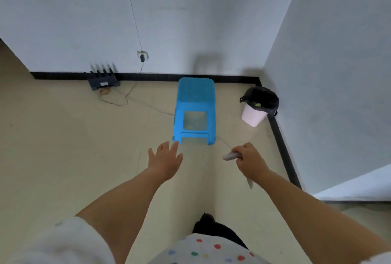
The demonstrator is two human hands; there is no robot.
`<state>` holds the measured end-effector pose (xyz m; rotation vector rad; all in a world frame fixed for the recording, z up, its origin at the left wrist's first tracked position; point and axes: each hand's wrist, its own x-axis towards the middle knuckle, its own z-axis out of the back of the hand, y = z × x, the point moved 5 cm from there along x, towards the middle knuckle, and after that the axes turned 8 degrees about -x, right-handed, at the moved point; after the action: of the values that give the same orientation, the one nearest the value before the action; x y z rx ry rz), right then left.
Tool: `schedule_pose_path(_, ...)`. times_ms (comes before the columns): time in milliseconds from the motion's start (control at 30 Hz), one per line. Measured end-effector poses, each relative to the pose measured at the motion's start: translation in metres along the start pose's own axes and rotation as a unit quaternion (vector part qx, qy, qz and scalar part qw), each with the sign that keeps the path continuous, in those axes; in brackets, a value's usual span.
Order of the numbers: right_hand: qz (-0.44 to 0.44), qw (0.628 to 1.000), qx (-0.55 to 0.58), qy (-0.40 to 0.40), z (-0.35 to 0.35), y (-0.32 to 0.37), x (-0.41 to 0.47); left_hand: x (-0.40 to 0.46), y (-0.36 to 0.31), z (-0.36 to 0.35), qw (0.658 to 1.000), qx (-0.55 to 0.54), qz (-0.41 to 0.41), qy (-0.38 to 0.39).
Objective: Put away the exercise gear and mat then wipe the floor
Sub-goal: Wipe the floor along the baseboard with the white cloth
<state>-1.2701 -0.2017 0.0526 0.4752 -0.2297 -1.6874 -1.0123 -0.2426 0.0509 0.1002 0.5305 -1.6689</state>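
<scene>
In the head view, the person is standing over a beige floor (63, 147) near the corner of a room and reaching both bare arms forward and down. The right hand (248, 159) is gripping the pale grey handles of a jump rope (229, 156): one handle end is sticking out to the left of the curled fingers, and another grey end is poking out below the wrist. A thin cord is running from that hand up and left across the floor toward the foot of a blue plastic stool (195, 109).

The left hand (166, 158) is holding nothing; its fingers are spreading out straight, with the fingertips pointing at the near left leg of the stool and appearing just short of it. The jump rope handles are lying to the right of this hand, apart from it, with bare floor showing between the two hands.

The stool is standing upright close to the back wall's black skirting. To its right, in the floor's far right corner, a pink waste bin (254, 115) lined with a black bag is sitting. At the back left edge of the floor, a dark router (103, 79) with upright antennas is resting against the skirting, its cables trailing over the floor.
</scene>
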Motion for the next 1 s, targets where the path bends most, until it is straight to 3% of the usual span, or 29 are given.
schedule_pose_path(200,0.014,0.999,-0.039,0.018,0.037,0.003,0.143,0.115,-0.025,0.055,0.999,-0.033,-0.001,-0.02)
schedule_pose_path(433,0.025,0.998,-0.039,0.041,0.032,0.019,0.281,0.257,-0.005,0.078,0.999,-0.017,0.022,0.026)
schedule_pose_path(667,-0.038,0.997,-0.031,0.062,0.034,0.014,0.422,0.419,-0.004,0.116,0.995,-0.003,-0.019,0.096)
schedule_pose_path(867,-0.05,0.996,-0.013,0.077,-0.001,-0.003,0.539,0.529,-0.016,0.08,0.986,-0.006,-0.044,0.158)
schedule_pose_path(1000,-0.021,0.996,-0.001,0.087,-0.058,-0.018,0.613,0.592,-0.017,0.021,0.987,0.0,-0.05,0.152)
